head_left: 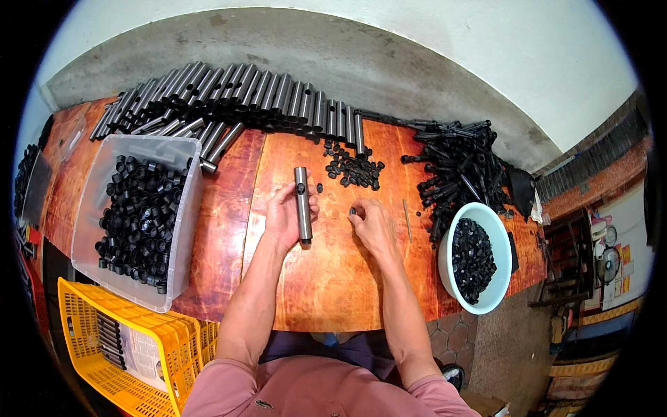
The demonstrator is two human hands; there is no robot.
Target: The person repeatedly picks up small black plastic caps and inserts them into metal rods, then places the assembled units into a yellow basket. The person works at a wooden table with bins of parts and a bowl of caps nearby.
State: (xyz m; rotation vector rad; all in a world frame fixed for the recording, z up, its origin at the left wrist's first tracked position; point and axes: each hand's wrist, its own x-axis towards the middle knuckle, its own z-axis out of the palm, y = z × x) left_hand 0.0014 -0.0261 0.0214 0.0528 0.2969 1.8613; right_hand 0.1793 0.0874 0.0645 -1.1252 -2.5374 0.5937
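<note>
My left hand point(280, 217) is wrapped round a silver metal tube point(303, 212), which points away from me. Near its far end the tube has a dark round spot, and its near end is black. Between thumb and finger of my right hand point(376, 228) is a small black plastic piece point(353, 210), just right of the tube and apart from it. A single loose black piece point(319, 187) lies beside the fingers of my left hand. Beyond both hands, a scatter of small black pieces point(356, 169) covers part of the wooden table point(326, 285).
Stacked silver tubes point(267, 94) line the wall. At left stands a clear plastic bin point(182, 240) of black caps, above a yellow crate point(167, 340). On the right are a heap of black rod-like parts point(455, 163), a thin stick point(407, 219) and a pale blue bowl point(448, 274) of black pieces.
</note>
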